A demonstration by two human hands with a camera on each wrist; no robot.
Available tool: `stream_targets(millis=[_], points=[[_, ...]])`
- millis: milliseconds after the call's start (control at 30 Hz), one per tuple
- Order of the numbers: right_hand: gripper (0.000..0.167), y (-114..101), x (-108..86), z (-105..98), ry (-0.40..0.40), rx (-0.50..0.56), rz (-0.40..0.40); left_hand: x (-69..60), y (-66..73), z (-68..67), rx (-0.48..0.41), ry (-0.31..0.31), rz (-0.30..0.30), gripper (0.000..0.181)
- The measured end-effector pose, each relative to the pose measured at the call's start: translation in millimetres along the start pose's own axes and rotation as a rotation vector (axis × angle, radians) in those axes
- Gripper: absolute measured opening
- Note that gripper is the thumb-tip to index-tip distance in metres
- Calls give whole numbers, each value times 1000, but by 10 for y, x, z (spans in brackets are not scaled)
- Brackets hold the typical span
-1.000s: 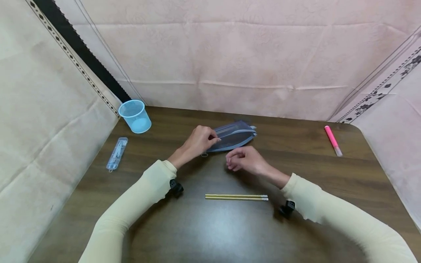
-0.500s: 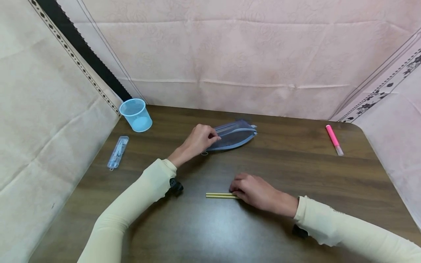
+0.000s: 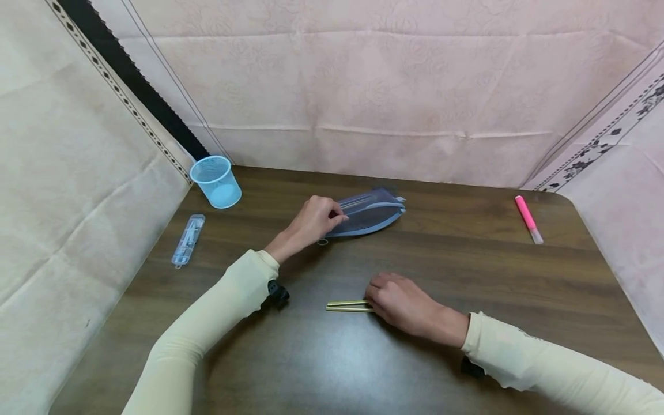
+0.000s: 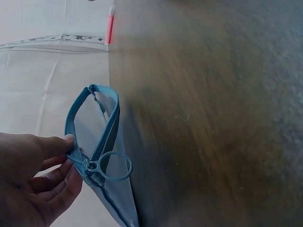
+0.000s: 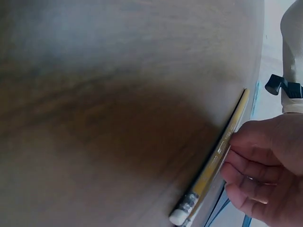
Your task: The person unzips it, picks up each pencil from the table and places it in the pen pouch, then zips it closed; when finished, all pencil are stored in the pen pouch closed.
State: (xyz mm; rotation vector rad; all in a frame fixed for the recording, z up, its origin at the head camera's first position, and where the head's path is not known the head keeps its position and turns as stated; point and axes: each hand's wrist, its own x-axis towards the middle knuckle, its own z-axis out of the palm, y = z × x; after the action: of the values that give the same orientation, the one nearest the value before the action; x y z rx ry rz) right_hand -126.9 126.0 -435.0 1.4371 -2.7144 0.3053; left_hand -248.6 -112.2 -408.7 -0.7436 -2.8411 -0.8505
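Observation:
In the head view, a dark mesh pouch (image 3: 370, 216) with blue edging lies near the back of the table. My left hand (image 3: 311, 222) pinches its near-left end; the left wrist view shows the thumb and fingers (image 4: 66, 142) on the blue zipper edge (image 4: 71, 118), beside a ring pull (image 4: 124, 177), with the zipper parted. My right hand (image 3: 402, 302) has its thumb and fingertips at two yellow pencils (image 3: 347, 309), whose left ends are slightly spread. In the right wrist view a pencil (image 5: 218, 153) with a white eraser runs along the fingertips of this hand (image 5: 265, 165).
A light-blue mesh cup (image 3: 217, 183) stands at the back left of the table (image 3: 259, 357). Nearer lies a clear blue case (image 3: 188, 241) with items inside. A pink marker (image 3: 528, 219) lies at the back right. Pale cloth (image 3: 363, 86) hangs behind.
My right hand has come down from beside the pouch to the pencils and taken hold of them. Their left ends have moved apart. My left hand has stayed on the pouch.

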Motion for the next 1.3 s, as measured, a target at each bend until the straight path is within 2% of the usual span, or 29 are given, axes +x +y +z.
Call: stream_targets(millis=[133, 233, 400, 533, 600, 733, 867, 933, 1033, 1100, 1200, 1300], points=[[5, 16, 14, -43, 20, 2, -14, 4, -1, -5, 6, -5, -9, 18], [4, 34, 39, -126, 27, 87, -16, 0, -6, -7, 9, -7, -17, 18], [7, 57, 106, -324, 28, 446, 20, -15, -17, -8, 5, -6, -20, 17], [12, 72, 164, -408, 46, 782, 88, -24, -16, -9, 1, 1, -20, 16], [13, 83, 191, -414, 37, 974, 160, -25, -15, -7, -2, 2, -22, 16], [11, 106, 251, -405, 26, 1400, 373, -24, -15, -3, 2, -1, -28, 16], [16, 151, 329, -367, 74, 1776, 575, -11, -13, -1, 12, 4, -20, 17], [21, 187, 375, -335, 103, 1921, 682, -4, -9, -1, 10, 9, -15, 16], [20, 267, 458, -278, 161, 2077, 848, 7, -4, 4, 9, 8, -11, 16], [16, 339, 522, -243, 200, 2127, 940, 13, -3, 10, 6, 6, -8, 16], [17, 474, 637, -194, 259, 2143, 1024, 18, -5, 17, 4, 3, -7, 16], [29, 611, 759, -168, 300, 2114, 1077, 25, -6, 15, 11, 5, -7, 16]])
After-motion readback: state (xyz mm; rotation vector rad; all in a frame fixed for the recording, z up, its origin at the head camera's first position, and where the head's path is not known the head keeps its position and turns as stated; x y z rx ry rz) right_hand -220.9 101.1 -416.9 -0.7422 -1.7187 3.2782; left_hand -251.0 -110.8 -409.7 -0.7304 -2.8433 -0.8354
